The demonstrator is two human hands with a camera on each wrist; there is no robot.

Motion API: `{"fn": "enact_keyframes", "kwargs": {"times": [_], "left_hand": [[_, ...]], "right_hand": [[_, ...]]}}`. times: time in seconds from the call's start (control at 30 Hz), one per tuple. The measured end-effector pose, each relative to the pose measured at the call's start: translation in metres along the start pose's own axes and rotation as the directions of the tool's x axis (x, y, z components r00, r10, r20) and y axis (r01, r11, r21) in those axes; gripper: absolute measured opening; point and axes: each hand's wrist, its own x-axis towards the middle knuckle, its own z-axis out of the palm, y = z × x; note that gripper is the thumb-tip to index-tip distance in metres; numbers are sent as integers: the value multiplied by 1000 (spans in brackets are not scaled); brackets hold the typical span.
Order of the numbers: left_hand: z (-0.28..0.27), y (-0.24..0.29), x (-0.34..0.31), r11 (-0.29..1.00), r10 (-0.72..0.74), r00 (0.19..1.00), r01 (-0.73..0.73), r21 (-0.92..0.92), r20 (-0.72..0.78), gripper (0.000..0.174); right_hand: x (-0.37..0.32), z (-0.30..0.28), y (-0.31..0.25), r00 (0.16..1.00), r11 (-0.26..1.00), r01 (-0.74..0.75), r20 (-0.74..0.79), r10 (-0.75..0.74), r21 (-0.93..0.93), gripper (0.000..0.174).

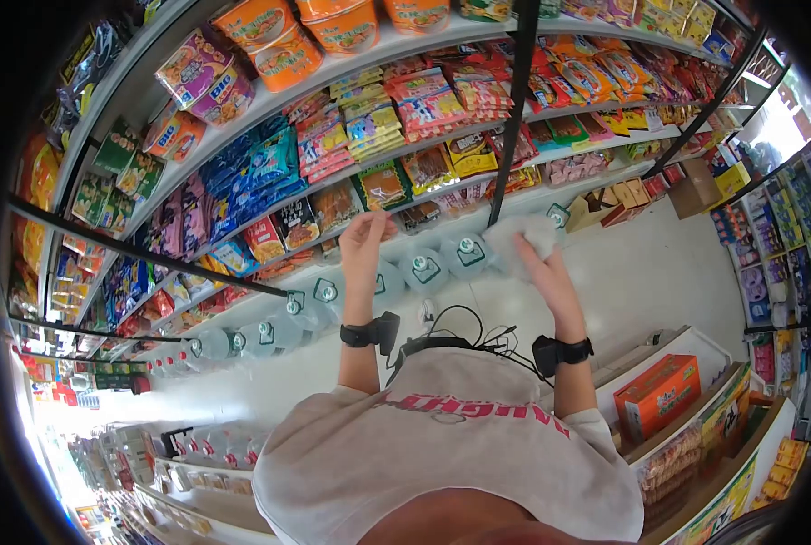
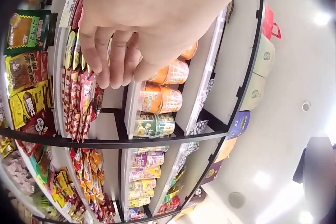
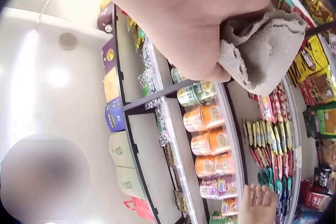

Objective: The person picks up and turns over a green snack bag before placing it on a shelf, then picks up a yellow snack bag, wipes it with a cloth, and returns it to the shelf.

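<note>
While the right hand (image 1: pixel 549 278) grips a pale cloth (image 1: pixel 539 229), the left hand (image 1: pixel 362 243), fingers loosely half-bent, is empty.
Snack shelves (image 1: pixel 480 31) stand at twelve o'clock.

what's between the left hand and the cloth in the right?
No object joins the left hand and cloth; behind the gap, the head view shows large clear bottles and snack packets on a low shelf.

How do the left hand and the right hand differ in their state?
The left hand visibly holds nothing, while the right hand holds a pale cloth. In the wrist views, the left hand's fingers show loosely bent, but the right hand's fingers are mostly hidden. Both have a black wristband behind them.
</note>
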Motion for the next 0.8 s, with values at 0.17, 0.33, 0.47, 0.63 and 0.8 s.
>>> {"fn": "enact_keyframes", "kwargs": {"times": [0.17, 0.33, 0.47, 0.63, 0.8], "left_hand": [[-31, -25, 81, 968, -183, 981, 191, -165, 63, 25], [-26, -7, 134, 744, 458, 882, -449, 495, 111, 27], [-31, -14, 189, 684, 513, 840, -525, 507, 178, 31], [-33, -24, 235, 415, 572, 744, -626, 660, 345, 42], [-35, -38, 256, 374, 436, 752, -651, 660, 495, 40]], "right_hand": [[99, 100, 7, 990, 967, 119, 100, -99, -226, 28], [188, 188, -1, 923, 836, 355, 14, -385, -418, 29], [235, 209, 40, 960, 893, 249, -25, -278, -375, 33], [255, 222, 52, 984, 948, 171, -9, -180, -267, 37], [257, 224, 56, 986, 939, 158, 2, -166, -306, 38]]}}
